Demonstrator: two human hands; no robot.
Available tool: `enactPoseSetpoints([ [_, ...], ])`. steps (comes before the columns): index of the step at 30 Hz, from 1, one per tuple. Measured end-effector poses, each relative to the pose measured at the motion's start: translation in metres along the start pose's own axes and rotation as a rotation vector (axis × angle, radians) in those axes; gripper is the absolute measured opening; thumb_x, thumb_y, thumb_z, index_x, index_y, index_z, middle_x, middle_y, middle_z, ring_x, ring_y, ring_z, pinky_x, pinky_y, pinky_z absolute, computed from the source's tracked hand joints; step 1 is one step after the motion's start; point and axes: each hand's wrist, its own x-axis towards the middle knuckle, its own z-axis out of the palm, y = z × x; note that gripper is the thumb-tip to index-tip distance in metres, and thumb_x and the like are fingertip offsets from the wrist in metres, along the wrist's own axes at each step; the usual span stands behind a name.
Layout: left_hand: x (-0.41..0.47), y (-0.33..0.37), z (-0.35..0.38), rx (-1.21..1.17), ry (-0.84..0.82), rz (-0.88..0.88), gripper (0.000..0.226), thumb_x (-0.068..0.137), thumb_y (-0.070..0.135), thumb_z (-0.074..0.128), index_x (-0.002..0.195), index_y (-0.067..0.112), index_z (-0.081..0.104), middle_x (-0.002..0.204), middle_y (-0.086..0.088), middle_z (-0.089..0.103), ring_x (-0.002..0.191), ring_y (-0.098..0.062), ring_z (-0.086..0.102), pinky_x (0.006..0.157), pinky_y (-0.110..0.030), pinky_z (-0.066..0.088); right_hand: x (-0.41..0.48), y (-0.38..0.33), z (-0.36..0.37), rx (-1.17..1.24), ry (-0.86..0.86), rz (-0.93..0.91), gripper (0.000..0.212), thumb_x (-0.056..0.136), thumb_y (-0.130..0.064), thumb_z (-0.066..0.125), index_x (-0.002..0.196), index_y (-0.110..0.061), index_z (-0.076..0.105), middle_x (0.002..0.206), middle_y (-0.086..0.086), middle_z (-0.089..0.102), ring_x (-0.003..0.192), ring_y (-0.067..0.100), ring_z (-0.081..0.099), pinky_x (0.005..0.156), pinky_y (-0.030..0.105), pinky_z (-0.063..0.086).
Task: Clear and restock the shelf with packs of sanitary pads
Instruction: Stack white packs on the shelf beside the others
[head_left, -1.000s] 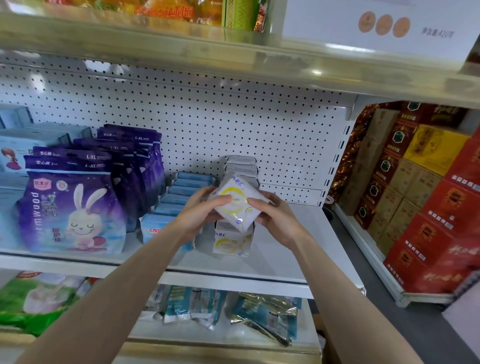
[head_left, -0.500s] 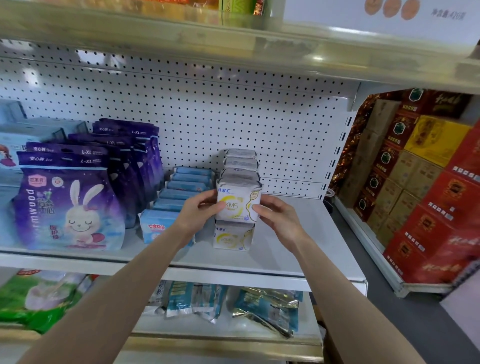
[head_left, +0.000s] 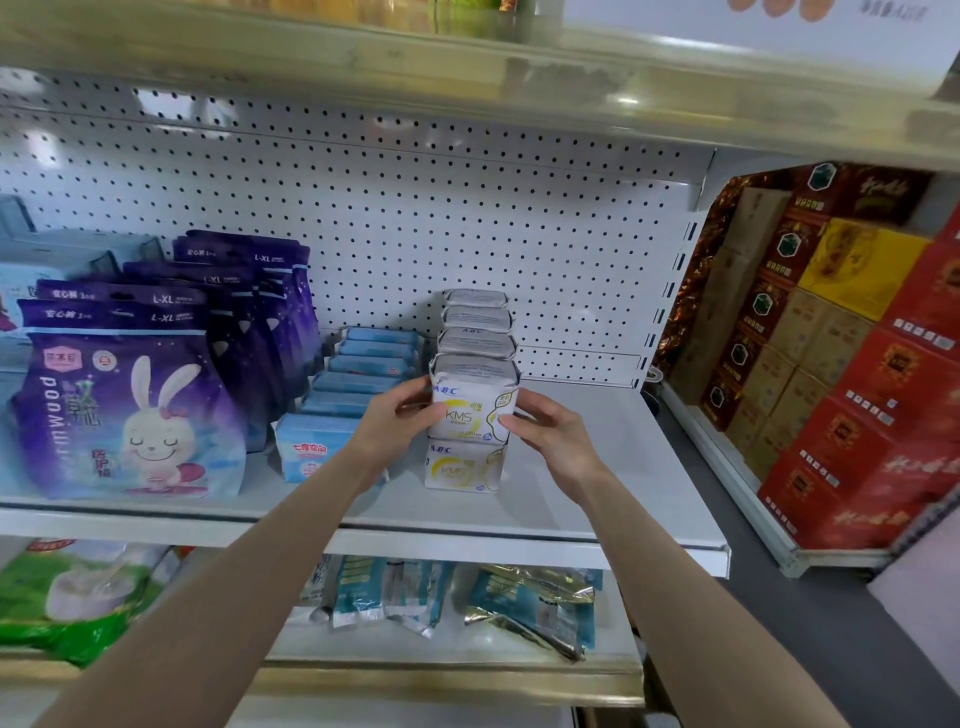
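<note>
**Handling.** The white film-wrapped pack of sanitary pads with yellow print (head_left: 474, 402) appears light and soft. The wrap will probably dent under pressure, and the glossy film may slip. Take hold at the two narrow side faces, with the printed face towards the front edge of the white metal shelf (head_left: 597, 467).

**Present hold.** The left hand (head_left: 395, 415) has thumb and fingers curled against the left side of the pack. The right hand (head_left: 550, 431) has its fingers bent against the right side. The pack is clamped between both hands.

**Position.** The pack stands upright on top of an identical lower pack (head_left: 462, 465), at the front of a double-height row of grey-topped packs (head_left: 475, 322). This row runs from mid-shelf back to the white perforated back panel (head_left: 467, 208). Whether the held pack bears its full weight on the lower one cannot be told.

**Surroundings.**
- A row of light blue flat packs (head_left: 363, 374) lies just beside the left of the stack, close to the left hand.
- Purple pouches with a rabbit print (head_left: 130, 405) stand further towards the left end.
- The right end of the shelf is bare.
- Red and yellow cartons (head_left: 857, 364) are stacked well apart, beyond the right corner.

**Caution.** The two-high stack is narrow, and a sideways push could topple it onto the blue row.
</note>
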Motion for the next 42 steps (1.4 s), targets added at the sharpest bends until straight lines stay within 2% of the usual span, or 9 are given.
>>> enactPoseSetpoints([
  [4, 0.000, 0.000, -0.001, -0.007, -0.009, -0.006, 0.037, 0.093, 0.007, 0.060, 0.129, 0.014, 0.058, 0.112, 0.006, 0.065, 0.097, 0.002, 0.058, 0.074, -0.011, 0.049, -0.001, 0.000, -0.001, -0.020, 0.009, -0.001, 0.043, 0.085, 0.005, 0.068, 0.127, -0.002, 0.062, 0.124, 0.008, 0.067, 0.094, -0.002, 0.067, 0.073, 0.011, 0.051],
  [11, -0.003, 0.001, -0.002, 0.026, -0.025, -0.011, 0.042, 0.093, 0.009, 0.060, 0.135, 0.014, 0.054, 0.130, 0.001, 0.060, 0.113, -0.012, 0.057, 0.084, -0.018, 0.048, -0.004, 0.001, 0.002, -0.048, 0.033, 0.016, 0.044, 0.084, -0.001, 0.072, 0.126, -0.007, 0.062, 0.128, 0.006, 0.065, 0.104, 0.005, 0.064, 0.073, 0.010, 0.050],
  [15, -0.005, 0.000, -0.005, 0.041, -0.022, -0.018, 0.051, 0.092, 0.010, 0.062, 0.141, 0.014, 0.048, 0.137, 0.000, 0.055, 0.124, -0.016, 0.051, 0.095, -0.027, 0.045, -0.008, -0.002, 0.004, -0.058, 0.072, 0.045, 0.051, 0.082, -0.009, 0.076, 0.129, -0.013, 0.058, 0.132, 0.004, 0.061, 0.120, 0.019, 0.058, 0.088, 0.023, 0.045],
  [19, -0.007, 0.004, -0.007, 0.045, -0.018, 0.000, 0.055, 0.091, 0.013, 0.064, 0.143, 0.014, 0.045, 0.141, -0.002, 0.052, 0.123, -0.013, 0.050, 0.100, -0.029, 0.043, -0.009, -0.009, 0.007, -0.073, 0.099, 0.039, 0.055, 0.082, -0.013, 0.077, 0.133, -0.013, 0.055, 0.134, 0.004, 0.058, 0.124, 0.021, 0.055, 0.091, 0.027, 0.042],
  [27, -0.027, 0.024, -0.014, 0.017, 0.100, 0.049, 0.063, 0.091, 0.020, 0.066, 0.146, 0.012, 0.038, 0.143, -0.005, 0.047, 0.119, -0.012, 0.047, 0.096, -0.023, 0.037, -0.031, -0.029, 0.012, -0.106, 0.184, 0.009, 0.057, 0.085, -0.023, 0.074, 0.136, -0.011, 0.052, 0.132, 0.002, 0.058, 0.115, 0.013, 0.056, 0.102, 0.032, 0.042],
  [30, -0.037, 0.043, -0.012, -0.020, 0.121, 0.129, 0.056, 0.092, 0.016, 0.064, 0.143, 0.011, 0.042, 0.127, 0.003, 0.051, 0.114, -0.011, 0.050, 0.081, -0.006, 0.040, -0.043, -0.046, 0.011, -0.110, 0.213, -0.029, 0.050, 0.089, -0.025, 0.070, 0.135, -0.013, 0.053, 0.126, -0.001, 0.060, 0.117, 0.014, 0.055, 0.102, 0.031, 0.043],
  [34, -0.046, 0.070, 0.010, -0.026, 0.073, 0.234, 0.051, 0.091, 0.015, 0.066, 0.138, 0.016, 0.046, 0.126, -0.002, 0.053, 0.114, -0.013, 0.052, 0.080, -0.009, 0.043, -0.062, -0.065, -0.008, -0.118, 0.296, -0.112, 0.041, 0.094, -0.030, 0.064, 0.131, -0.016, 0.056, 0.131, 0.001, 0.060, 0.120, 0.016, 0.057, 0.091, 0.026, 0.044],
  [38, -0.047, 0.092, 0.043, -0.027, 0.013, 0.313, 0.050, 0.090, 0.013, 0.067, 0.136, 0.015, 0.048, 0.123, -0.005, 0.055, 0.108, -0.013, 0.053, 0.072, 0.000, 0.041, -0.075, -0.086, -0.035, -0.132, 0.350, -0.195, 0.039, 0.096, -0.034, 0.060, 0.131, -0.017, 0.057, 0.130, 0.002, 0.062, 0.117, 0.015, 0.059, 0.094, 0.028, 0.047],
  [42, -0.043, 0.100, 0.078, -0.049, -0.059, 0.341, 0.051, 0.088, 0.014, 0.068, 0.135, 0.016, 0.049, 0.125, -0.009, 0.056, 0.113, -0.017, 0.054, 0.074, -0.001, 0.042, -0.093, -0.100, -0.064, -0.094, 0.382, -0.249, 0.032, 0.097, -0.034, 0.057, 0.126, -0.021, 0.058, 0.120, -0.003, 0.066, 0.109, 0.009, 0.063, 0.094, 0.025, 0.049],
])
